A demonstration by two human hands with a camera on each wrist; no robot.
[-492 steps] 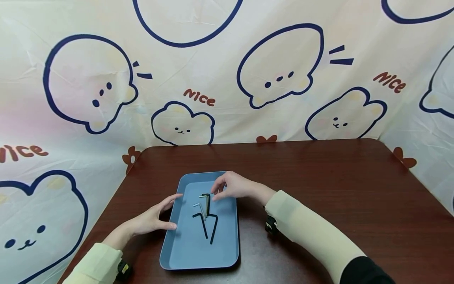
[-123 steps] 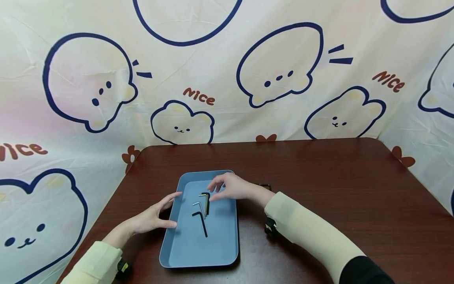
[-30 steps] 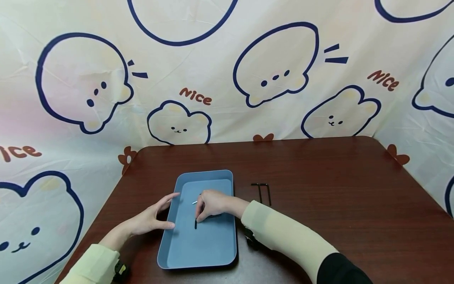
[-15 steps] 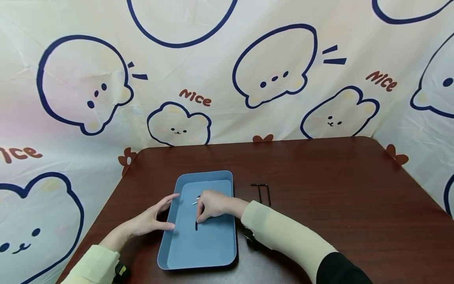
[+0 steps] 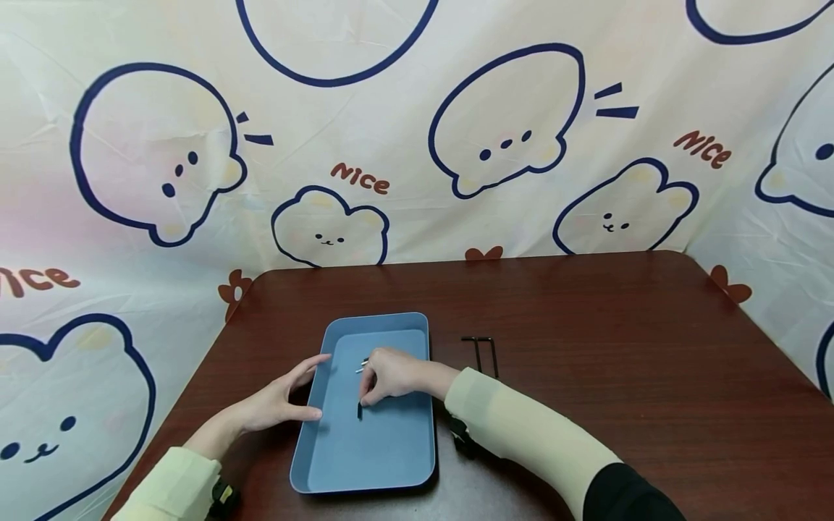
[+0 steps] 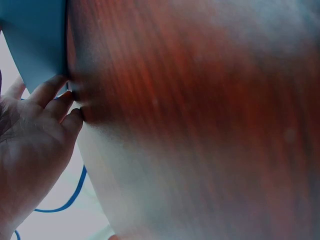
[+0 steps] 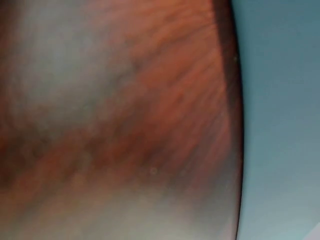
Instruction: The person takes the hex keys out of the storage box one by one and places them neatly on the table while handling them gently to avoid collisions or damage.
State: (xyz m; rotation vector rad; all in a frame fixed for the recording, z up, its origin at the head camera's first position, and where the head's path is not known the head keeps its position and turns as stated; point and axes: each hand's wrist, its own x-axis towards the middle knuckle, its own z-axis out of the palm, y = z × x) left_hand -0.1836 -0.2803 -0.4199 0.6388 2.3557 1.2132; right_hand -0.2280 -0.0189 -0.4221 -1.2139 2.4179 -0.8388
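A blue tray (image 5: 365, 459) lies on the brown table. Inside it, my right hand (image 5: 393, 374) pinches a black hex key (image 5: 360, 412) between thumb and fingers; one short end shows below the fingertips. Just left of that hand the silvery tips of other hex keys (image 5: 360, 370) stick out, the rest hidden behind it. My left hand (image 5: 281, 399) touches the tray's left edge with thumb and fingers spread. In the left wrist view its fingertips (image 6: 52, 90) rest against the tray's side (image 6: 37, 42). The right wrist view shows no hand.
Two black hex keys (image 5: 493, 354) lie side by side on the table (image 5: 586, 347), right of the tray; the right forearm passes in front of them. A patterned cloth (image 5: 404, 130) hangs behind the table and at its sides.
Since the oldest frame, two black hex keys have come to lie on the table. Since 4.1 seconds ago, my right hand has lowered and pinched a black key. It barely moves over the last second.
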